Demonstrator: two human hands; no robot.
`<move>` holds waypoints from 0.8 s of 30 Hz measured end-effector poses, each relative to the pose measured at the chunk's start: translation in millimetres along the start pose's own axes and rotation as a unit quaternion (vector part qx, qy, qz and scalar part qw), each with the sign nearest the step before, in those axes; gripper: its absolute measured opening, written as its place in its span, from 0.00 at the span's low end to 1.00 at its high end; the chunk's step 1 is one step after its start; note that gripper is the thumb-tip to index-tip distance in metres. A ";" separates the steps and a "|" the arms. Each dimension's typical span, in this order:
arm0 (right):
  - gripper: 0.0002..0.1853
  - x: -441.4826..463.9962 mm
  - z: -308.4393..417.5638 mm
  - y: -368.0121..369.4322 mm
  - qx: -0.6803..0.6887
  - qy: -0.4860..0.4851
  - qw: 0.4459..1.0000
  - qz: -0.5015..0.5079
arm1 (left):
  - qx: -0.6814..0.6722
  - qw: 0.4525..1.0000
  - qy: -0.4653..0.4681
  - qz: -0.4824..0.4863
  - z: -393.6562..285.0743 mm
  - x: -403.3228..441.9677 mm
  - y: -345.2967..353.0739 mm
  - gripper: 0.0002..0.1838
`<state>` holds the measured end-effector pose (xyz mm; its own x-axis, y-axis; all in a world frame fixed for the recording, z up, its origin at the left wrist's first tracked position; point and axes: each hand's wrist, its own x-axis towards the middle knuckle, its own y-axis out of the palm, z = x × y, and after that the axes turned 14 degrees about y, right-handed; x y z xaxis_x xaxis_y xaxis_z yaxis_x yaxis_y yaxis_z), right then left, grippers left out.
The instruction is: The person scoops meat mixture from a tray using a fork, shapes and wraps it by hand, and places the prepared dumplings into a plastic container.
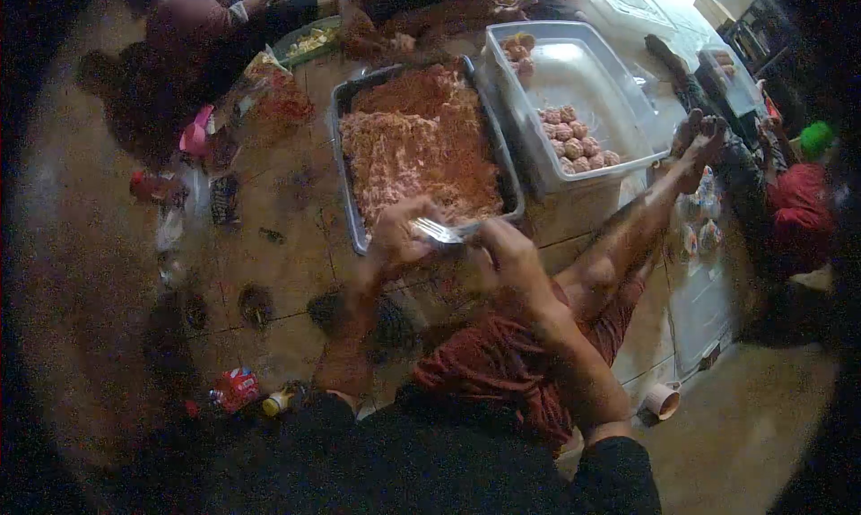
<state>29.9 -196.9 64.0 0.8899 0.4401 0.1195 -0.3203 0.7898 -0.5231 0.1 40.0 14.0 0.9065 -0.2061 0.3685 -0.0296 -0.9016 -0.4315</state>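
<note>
Both hands are raised near the front edge of a dark tray [421, 147] filled with a reddish-brown, crumbly mixture. A shiny metal fork [438, 231] lies between them, its tines toward my left hand [399, 237]. The fingers of that hand are curled around the tine end, over the tray's near left corner. My right hand [509, 250] grips the fork's other end with bent fingers, just outside the near right corner. Right of the tray stands a clear plastic container [619, 111] with several round balls [574, 141] in it.
Co-workers sit at the upper left and on the right, one in a red shirt [801, 214]. My outstretched legs [610, 228] lie to the right. A pink-white cup [662, 401], a red packet [238, 388], flip-flops and a green bowl [291, 48] are on the tiled floor.
</note>
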 end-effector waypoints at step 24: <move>0.04 -5.8 4.7 -3.5 0.090 0.119 0.986 -0.068 | 0.063 0.992 -0.026 -0.111 -24.2 6.3 13.3 0.16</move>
<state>24.3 -200.1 69.1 0.9730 0.2280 -0.0346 -0.2253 0.9076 -0.3543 -4.7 17.5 30.4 0.9053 0.0143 0.4246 0.2227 -0.8671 -0.4456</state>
